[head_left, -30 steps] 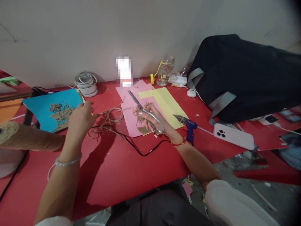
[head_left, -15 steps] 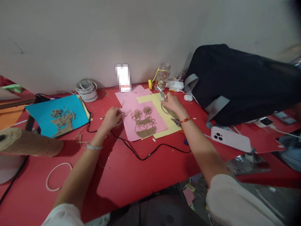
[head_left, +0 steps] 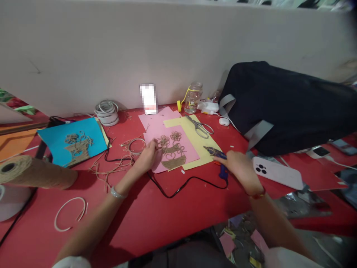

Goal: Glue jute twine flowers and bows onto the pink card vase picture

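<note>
My left hand [head_left: 147,156] rests at the left edge of a pink sheet [head_left: 187,148] that carries a twine flower-and-vase picture [head_left: 170,150]. Its fingers are curled together, and what they pinch is unclear. My right hand [head_left: 240,166], slightly blurred, is wrapped over a blue glue gun [head_left: 221,160] whose nozzle points left over the yellow sheet [head_left: 195,143]. A black cord [head_left: 178,190] runs from the gun across the red table [head_left: 156,216]. Silver scissors [head_left: 200,127] lie loose on the yellow sheet, in neither hand.
Loose twine scraps [head_left: 111,169] lie left of my left hand, with a blue sheet with twine art [head_left: 74,143] and a twine spool [head_left: 33,173] further left. A white phone [head_left: 277,172] and a dark bag [head_left: 287,108] are on the right. A glass jar [head_left: 193,97] stands by the wall.
My right hand put the scissors down on the yellow sheet and came back to the glue gun. My left hand moved right to the pink sheet's edge.
</note>
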Tool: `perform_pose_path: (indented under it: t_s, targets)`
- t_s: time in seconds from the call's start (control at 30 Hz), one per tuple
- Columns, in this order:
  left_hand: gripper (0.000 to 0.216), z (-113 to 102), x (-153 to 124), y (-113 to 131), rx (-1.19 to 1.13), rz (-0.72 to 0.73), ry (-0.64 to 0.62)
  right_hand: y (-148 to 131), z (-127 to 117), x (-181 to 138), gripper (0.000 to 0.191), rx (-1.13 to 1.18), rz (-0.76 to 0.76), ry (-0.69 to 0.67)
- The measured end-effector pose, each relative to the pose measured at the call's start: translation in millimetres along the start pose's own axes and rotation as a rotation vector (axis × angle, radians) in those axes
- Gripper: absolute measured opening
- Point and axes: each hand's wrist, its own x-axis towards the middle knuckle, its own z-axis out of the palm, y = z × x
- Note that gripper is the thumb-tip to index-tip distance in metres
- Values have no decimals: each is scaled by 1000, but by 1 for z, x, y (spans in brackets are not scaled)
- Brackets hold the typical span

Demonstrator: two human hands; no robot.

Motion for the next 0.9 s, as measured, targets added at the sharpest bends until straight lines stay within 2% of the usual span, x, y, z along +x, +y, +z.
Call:
perform_pose_path:
  t_s: [0.07, 0.2, 0.27, 0.37, 0.47, 0.53, 0.6, 0.67, 0.77, 0.9]
  targets:
    - [18, 11, -2, -2, 28, -5, 5, 6, 14, -9, 54, -24, 42, -82]
    - [22, 23, -7, -3, 44, 46, -21, 17, 30, -15, 46, 101, 30, -85]
    - [25, 25, -10, -4, 39, 52, -48, 26, 35, -14, 43, 297, 25, -78]
    - [25, 23, -15, -3, 37, 47, -58, 38, 40, -12, 38, 720, -9, -73]
    - [27, 22, -21, 1, 36, 53, -40, 38, 39, -13, 34, 1091, -69, -91]
    - [31, 22, -28, 6, 28, 50, -41, 30, 35, -14, 31, 1230, -121, -155]
    - [36, 22, -36, 12, 17, 26, -59, 18, 29, -16, 29, 1300, -190, -275]
    - [36, 18, -43, 18, -25, -40, -105, 5, 24, -16, 26, 1343, -243, -363]
    - [15, 2, -51, 25, -151, -164, -178, -12, 16, -15, 22, 1411, -266, -348]
    - [22, -29, -50, 33, -255, -175, -173, -25, 7, -13, 25, 1422, -244, -340]
